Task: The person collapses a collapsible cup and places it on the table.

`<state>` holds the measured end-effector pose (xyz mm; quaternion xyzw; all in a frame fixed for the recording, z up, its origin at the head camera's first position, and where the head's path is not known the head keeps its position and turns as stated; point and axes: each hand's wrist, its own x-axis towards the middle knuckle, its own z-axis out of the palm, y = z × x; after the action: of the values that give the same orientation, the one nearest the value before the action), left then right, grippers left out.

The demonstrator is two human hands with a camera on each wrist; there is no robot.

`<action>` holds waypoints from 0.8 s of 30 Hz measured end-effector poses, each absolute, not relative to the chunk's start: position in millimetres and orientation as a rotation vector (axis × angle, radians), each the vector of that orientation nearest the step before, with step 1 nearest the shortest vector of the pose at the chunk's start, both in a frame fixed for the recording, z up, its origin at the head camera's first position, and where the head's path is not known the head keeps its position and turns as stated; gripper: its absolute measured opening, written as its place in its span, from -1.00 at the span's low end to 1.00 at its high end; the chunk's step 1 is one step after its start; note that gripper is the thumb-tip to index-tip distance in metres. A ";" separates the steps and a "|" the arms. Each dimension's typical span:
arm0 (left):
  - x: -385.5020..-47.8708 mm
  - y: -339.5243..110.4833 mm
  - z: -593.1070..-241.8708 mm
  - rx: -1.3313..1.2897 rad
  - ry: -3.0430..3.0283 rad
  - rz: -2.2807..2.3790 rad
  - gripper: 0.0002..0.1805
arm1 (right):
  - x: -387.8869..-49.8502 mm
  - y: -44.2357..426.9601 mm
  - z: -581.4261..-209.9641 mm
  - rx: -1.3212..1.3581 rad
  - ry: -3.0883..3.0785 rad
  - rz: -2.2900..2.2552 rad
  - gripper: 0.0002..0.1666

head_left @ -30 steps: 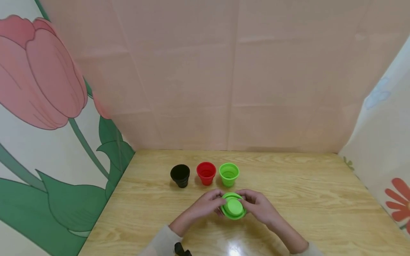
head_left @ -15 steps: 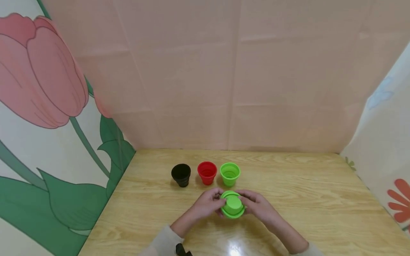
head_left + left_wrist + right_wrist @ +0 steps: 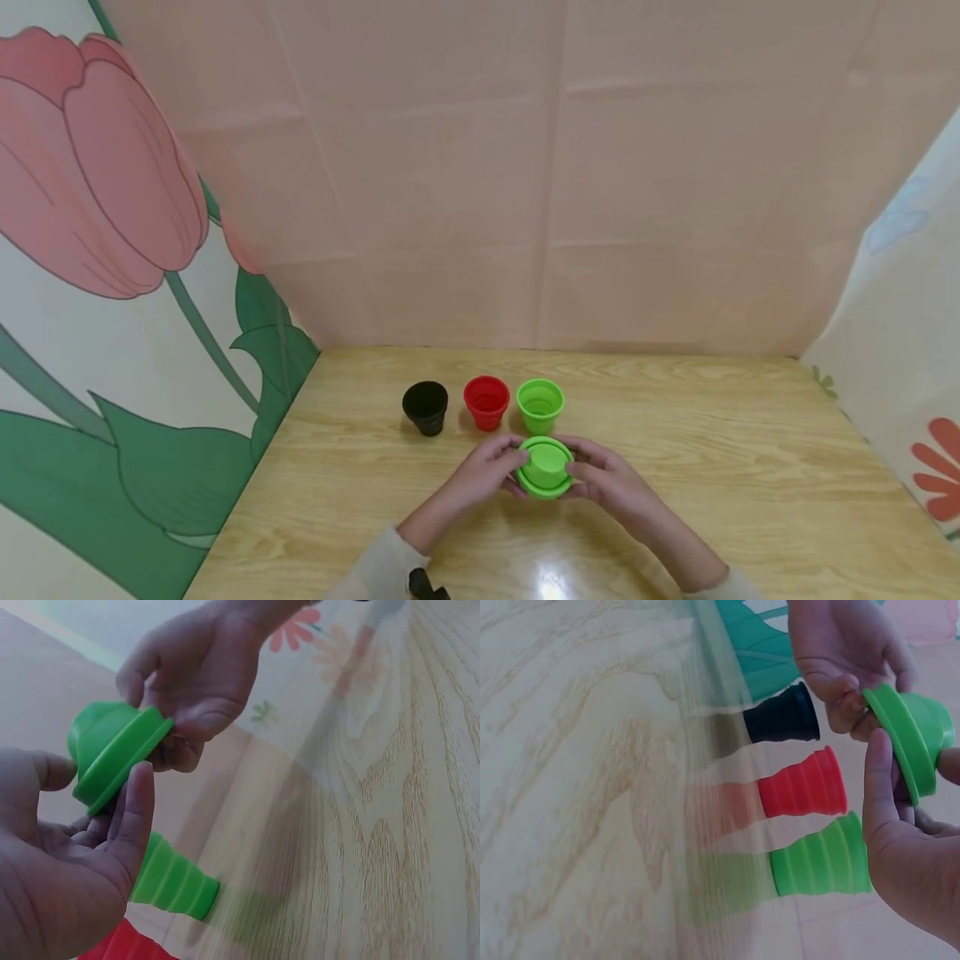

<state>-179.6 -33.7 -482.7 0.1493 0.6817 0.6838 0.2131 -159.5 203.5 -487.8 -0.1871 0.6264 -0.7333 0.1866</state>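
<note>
Between both hands, above the wooden table (image 3: 720, 467), is a green collapsible cup (image 3: 545, 468), partly folded, its base turned up toward the head camera. My left hand (image 3: 482, 475) grips one side of its rim, thumb against the stepped wall. My right hand (image 3: 617, 483) holds the opposite side in the same manner. The wrist views show the held cup (image 3: 112, 754) tilted, with a wide rim and a short protruding base. Just beyond the hands stand a black cup (image 3: 425, 408), a red cup (image 3: 487, 404) and another green cup (image 3: 540, 405), all upright and extended.
A plain pinkish sheet (image 3: 540, 183) hangs along the table's back edge. Flower-patterned panels stand on the left (image 3: 180, 467) and on the right (image 3: 900, 350). A small black object (image 3: 426, 585) sits by the left sleeve.
Both hands have moved slightly away from the body with the green cup, closer to the standing green cup. The held cup has tipped and its base now sticks out a little more.
</note>
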 end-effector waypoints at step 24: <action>-171.1 -28.7 -471.3 0.398 1.855 1.954 -0.56 | -156.1 202.2 -487.3 -0.484 1.951 -1.977 -0.30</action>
<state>-171.1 -28.7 -471.3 0.1431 0.6662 0.7018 0.2076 -156.1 202.2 -487.3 -0.1694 0.6831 -0.6920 0.1605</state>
